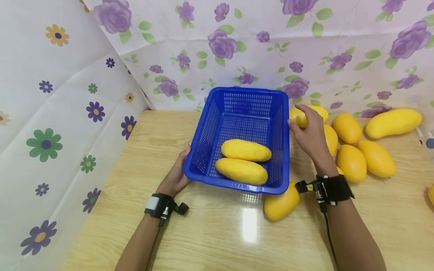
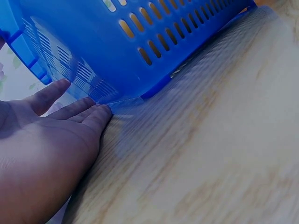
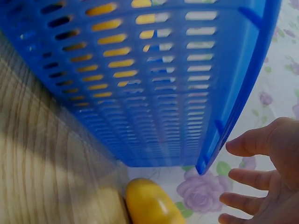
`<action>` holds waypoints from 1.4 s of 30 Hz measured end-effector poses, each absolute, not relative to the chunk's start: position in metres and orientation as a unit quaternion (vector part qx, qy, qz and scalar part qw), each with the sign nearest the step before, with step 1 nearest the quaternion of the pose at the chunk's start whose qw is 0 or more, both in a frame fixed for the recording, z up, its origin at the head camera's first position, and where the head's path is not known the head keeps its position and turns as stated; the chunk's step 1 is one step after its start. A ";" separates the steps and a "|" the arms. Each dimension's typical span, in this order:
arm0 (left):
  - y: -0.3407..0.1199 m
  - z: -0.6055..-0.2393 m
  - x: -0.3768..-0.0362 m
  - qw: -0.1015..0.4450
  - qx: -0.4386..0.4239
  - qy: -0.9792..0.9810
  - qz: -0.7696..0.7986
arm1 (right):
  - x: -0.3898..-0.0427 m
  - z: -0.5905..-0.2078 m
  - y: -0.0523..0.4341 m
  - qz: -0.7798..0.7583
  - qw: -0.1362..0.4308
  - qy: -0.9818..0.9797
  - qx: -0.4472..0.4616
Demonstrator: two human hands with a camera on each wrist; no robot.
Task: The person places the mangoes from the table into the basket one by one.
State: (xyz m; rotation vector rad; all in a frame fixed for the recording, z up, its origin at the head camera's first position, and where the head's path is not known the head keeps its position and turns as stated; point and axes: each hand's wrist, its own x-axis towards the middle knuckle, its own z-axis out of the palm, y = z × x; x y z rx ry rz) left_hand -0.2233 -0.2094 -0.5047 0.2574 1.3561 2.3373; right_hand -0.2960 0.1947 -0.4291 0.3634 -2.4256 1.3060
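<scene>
Left hand (image 1: 176,176): fingers straight, laid flat against the near-left corner of the blue basket (image 1: 217,113), holding nothing; the left wrist view showed the fingertips (image 2: 96,114) touching the basket's lower edge where it met the wooden table (image 1: 210,233).

Right hand (image 1: 310,133): fingers spread and relaxed, gripping nothing, just off the basket's right rim at 3 o'clock, over the loose mangoes.

Basket: stood at table centre, tilted slightly, its right side apparently propped on one mango (image 1: 280,205) at 5 o'clock.

Contents: two mangoes (image 1: 245,150) lay side by side, touching, on the basket floor.

Outstanding: a cluster of loose mangoes (image 1: 352,162) lay on the table at 3 o'clock.

Judged progress: loading begun, larger share remaining.
</scene>
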 end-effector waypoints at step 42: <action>-0.209 -0.505 -0.221 0.222 0.087 0.479 0.844 | -0.320 -0.480 0.218 0.363 0.243 -0.893 0.104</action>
